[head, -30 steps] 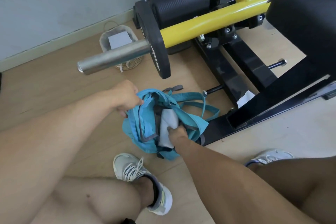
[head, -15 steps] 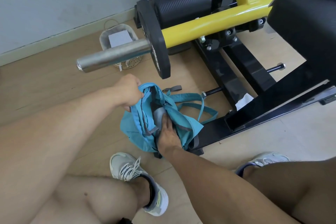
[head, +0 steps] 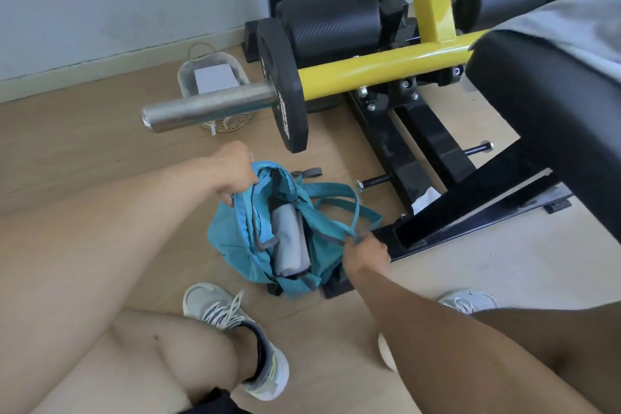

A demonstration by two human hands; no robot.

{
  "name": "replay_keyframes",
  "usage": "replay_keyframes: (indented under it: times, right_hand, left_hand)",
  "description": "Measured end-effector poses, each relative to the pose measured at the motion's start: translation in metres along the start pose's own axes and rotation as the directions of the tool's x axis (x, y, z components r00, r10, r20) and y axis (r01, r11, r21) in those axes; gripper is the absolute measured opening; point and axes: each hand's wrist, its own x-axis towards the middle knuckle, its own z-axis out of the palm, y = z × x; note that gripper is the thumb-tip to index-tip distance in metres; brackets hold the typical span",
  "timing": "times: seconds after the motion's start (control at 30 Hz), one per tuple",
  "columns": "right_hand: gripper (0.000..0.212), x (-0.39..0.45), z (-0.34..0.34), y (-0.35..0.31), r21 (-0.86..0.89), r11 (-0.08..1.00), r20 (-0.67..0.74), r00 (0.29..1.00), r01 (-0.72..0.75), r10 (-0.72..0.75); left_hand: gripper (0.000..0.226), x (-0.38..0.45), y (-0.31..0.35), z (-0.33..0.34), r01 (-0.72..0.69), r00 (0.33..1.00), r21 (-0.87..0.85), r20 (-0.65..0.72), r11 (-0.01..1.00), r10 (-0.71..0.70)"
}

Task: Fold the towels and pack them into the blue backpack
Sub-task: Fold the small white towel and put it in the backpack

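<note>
Now both hands hold the backpack open on the floor.
Left grip (head: 235, 169) clutches the rim, right grip (head: 364, 254) pinches a strap (head: 339, 193); a folded grey towel (head: 289, 240) lies inside the backpack (head: 232, 235), beside the gym machine (head: 386, 67).

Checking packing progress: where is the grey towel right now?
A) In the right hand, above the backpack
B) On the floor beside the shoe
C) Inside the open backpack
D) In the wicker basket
C: the grey towel lies inside the open blue backpack, with neither hand on it.
</note>
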Motion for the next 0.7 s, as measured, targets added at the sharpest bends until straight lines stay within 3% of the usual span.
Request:
replay_keyframes:
  times: [0.07, 0.17, 0.23, 0.37, 0.47, 0.5, 0.53, 0.6, 0.67, 0.7]
  right_hand:
    - [0.024, -0.008, -0.017, -0.015, 0.239, 0.971, 0.003, 1.0, 0.028, -0.03]
    - [0.02, -0.012, -0.046, -0.048, 0.267, 0.95, -0.119, 0.984, 0.163, -0.135]
    - [0.024, -0.005, -0.071, -0.065, 0.173, 0.97, -0.115, 0.982, 0.169, -0.151]
    - [0.033, 0.018, -0.121, -0.052, -0.248, 0.962, -0.094, 0.985, 0.117, -0.144]
    - [0.019, 0.028, -0.133, -0.031, -0.418, 0.908, -0.132, 0.987, 0.032, -0.096]
    - [0.024, 0.028, -0.128, -0.029, -0.46, 0.888, -0.134, 0.987, 0.022, -0.094]
    - [0.031, 0.026, -0.12, -0.031, -0.504, 0.862, -0.133, 0.981, 0.053, -0.138]
    - [0.043, 0.016, -0.093, -0.044, -0.567, 0.783, -0.113, 0.917, 0.257, -0.383]
    - [0.032, -0.001, -0.064, -0.062, -0.534, 0.669, -0.015, 0.786, 0.516, -0.618]
    - [0.02, -0.009, -0.05, -0.07, -0.49, 0.654, 0.043, 0.766, 0.576, -0.642]
  left_hand:
    - [0.017, 0.0, -0.001, -0.001, -0.02, 1.0, 0.019, -0.015, 1.0, 0.02]
    - [0.003, -0.002, 0.002, -0.003, -0.083, 0.994, 0.056, -0.071, 0.995, 0.087]
    - [0.007, -0.004, 0.005, -0.004, -0.12, 0.988, 0.06, -0.087, 0.991, 0.125]
    - [0.009, -0.008, 0.009, 0.001, -0.198, 0.974, 0.068, -0.094, 0.978, 0.204]
    - [0.01, -0.012, 0.013, 0.007, -0.269, 0.963, 0.012, 0.012, 0.963, 0.269]
    - [0.009, -0.013, 0.013, 0.011, -0.28, 0.958, -0.022, 0.057, 0.96, 0.28]
    - [0.01, -0.014, 0.014, 0.013, -0.286, 0.953, -0.049, 0.089, 0.957, 0.29]
    - [0.011, -0.015, 0.017, 0.018, -0.287, 0.949, -0.07, 0.118, 0.955, 0.294]
    - [0.01, -0.016, 0.02, 0.022, -0.286, 0.95, -0.063, 0.113, 0.956, 0.291]
    - [0.01, -0.017, 0.02, 0.024, -0.288, 0.952, -0.047, 0.097, 0.957, 0.291]
